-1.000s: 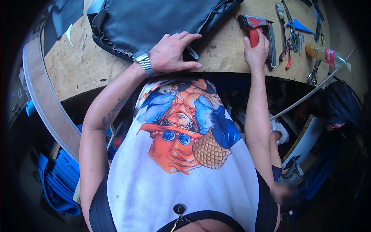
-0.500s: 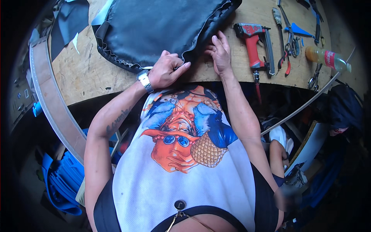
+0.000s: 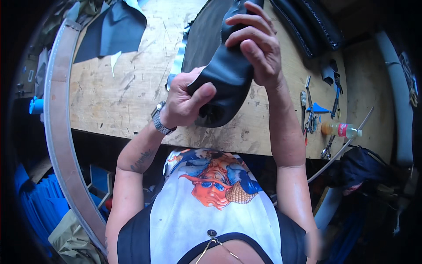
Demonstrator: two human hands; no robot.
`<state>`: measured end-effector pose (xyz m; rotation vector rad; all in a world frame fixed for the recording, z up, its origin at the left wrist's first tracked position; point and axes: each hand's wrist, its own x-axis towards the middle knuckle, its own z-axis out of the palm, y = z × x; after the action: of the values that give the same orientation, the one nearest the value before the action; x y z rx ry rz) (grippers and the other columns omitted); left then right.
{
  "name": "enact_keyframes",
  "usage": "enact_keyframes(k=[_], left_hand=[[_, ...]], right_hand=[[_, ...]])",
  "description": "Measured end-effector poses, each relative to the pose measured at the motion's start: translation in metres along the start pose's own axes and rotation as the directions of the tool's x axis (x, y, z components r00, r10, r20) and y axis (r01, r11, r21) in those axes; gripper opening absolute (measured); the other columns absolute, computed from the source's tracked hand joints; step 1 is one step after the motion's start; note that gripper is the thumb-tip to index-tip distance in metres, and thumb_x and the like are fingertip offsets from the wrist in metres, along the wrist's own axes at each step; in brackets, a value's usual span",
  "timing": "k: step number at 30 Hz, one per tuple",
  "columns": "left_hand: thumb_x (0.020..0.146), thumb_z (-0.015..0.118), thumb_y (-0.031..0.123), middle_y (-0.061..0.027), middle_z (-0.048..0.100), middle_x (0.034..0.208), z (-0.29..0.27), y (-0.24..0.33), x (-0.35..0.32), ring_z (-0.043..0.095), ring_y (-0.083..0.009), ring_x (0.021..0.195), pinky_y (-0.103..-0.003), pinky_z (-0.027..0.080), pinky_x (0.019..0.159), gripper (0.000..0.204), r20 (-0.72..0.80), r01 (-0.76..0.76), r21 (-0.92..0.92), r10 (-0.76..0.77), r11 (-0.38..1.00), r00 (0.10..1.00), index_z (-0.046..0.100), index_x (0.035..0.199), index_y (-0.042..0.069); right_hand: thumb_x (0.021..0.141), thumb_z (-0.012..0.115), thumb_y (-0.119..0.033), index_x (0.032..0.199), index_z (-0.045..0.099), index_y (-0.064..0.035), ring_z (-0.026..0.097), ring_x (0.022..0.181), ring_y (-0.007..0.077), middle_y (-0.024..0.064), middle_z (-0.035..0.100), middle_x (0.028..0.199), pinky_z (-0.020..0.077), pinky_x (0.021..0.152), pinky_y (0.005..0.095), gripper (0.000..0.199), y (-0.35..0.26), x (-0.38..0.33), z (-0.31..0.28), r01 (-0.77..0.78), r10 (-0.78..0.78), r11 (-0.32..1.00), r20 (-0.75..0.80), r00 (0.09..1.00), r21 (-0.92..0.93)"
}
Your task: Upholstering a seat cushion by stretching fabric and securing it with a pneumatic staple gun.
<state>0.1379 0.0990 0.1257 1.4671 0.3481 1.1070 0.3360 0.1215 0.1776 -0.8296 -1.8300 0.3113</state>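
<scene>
Both hands have a closed grip on the same black leather cover (image 3: 224, 72), lifted off the bench (image 3: 118, 101). The left hand (image 3: 187, 103) is clenched round the cover's near, rounded end, thumb pressed flat across the top face and fingers wrapped underneath. The right hand (image 3: 259, 48) takes it farther along, fingers curled over the upper edge and pinching the fold.

From the left hand the cover runs away and up to the right, so its long axis goes from near-left to far-right, with the right hand sitting on the far part of that line. The left hand is the nearer of the two to the body. Beyond the right hand the rest of the black material trails on toward the far edge of the bench.

Out to the right lie scissors and hand tools (image 3: 310, 112) and a plastic bottle (image 3: 340, 130) of orange drink, well apart from both hands. A dark sheet scrap (image 3: 112, 28) lies at far left, and a wristwatch (image 3: 160, 123) sits on the left wrist.
</scene>
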Motion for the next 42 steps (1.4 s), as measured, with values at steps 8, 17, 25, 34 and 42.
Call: enact_keyframes(k=[8,17,25,34,42], left_hand=[[0.09,0.059,0.013,-0.003,0.049,0.058,0.0,-0.027,-0.018,0.043,-0.0209,0.057,-0.033,0.033,0.069,0.031,-0.107,-0.226,-0.058,0.219,0.972,0.97,0.051,0.061,0.004],[0.086,0.063,0.02,-0.0057,0.047,0.06,0.048,-0.051,-0.009,0.038,-0.0223,0.064,-0.035,0.029,0.071,0.031,0.203,-0.225,0.343,0.162,0.912,0.966,0.054,0.059,0.007],[0.087,0.064,0.028,-0.0039,0.043,0.052,0.043,-0.14,-0.042,0.042,-0.0205,0.062,-0.035,0.03,0.07,0.042,0.562,-0.293,0.628,-0.16,0.721,0.811,0.049,0.051,0.012],[0.086,0.065,0.027,-0.0011,0.049,0.053,0.025,-0.162,-0.06,0.044,-0.019,0.065,-0.035,0.033,0.074,0.04,0.564,-0.381,0.708,-0.151,0.595,0.812,0.05,0.052,0.011],[0.086,0.066,0.028,-0.0007,0.047,0.052,0.014,-0.166,-0.068,0.043,-0.0178,0.063,-0.033,0.032,0.071,0.044,0.516,-0.324,0.723,-0.165,0.61,0.841,0.045,0.051,0.012]], right_hand=[[0.089,0.044,-0.054,0.092,0.068,-0.0041,0.054,0.11,0.0299,0.017,0.062,0.104,0.0246,0.108,0.0474,0.055,-0.021,0.013,0.008,-0.015,0.017,0.997,0.034,0.999,-0.071],[0.096,0.033,-0.054,0.133,0.043,-0.0079,0.05,0.118,0.0238,0.0115,0.046,0.134,0.0377,0.102,0.0392,0.06,-0.006,-0.138,0.055,-0.321,0.841,0.451,-0.277,0.465,0.833],[0.096,0.036,-0.05,0.133,0.042,-0.0081,0.052,0.116,0.0234,0.0111,0.052,0.128,0.0403,0.099,0.0401,0.056,-0.009,-0.245,0.056,-0.15,0.991,0.072,-0.054,0.121,0.986],[0.072,0.067,-0.017,0.144,0.017,-0.0059,0.046,0.12,0.0379,0.0262,0.044,0.131,0.0378,0.1,0.0424,0.088,0.02,-0.338,-0.03,-0.64,0.836,-0.251,-0.496,0.234,-0.726],[0.077,0.066,-0.013,0.116,0.056,-0.0011,0.065,0.091,0.0241,0.0147,0.067,0.1,0.0499,0.082,0.0343,0.042,-0.047,-0.311,-0.055,-0.988,0.992,-0.083,-0.107,-0.069,-0.132]])
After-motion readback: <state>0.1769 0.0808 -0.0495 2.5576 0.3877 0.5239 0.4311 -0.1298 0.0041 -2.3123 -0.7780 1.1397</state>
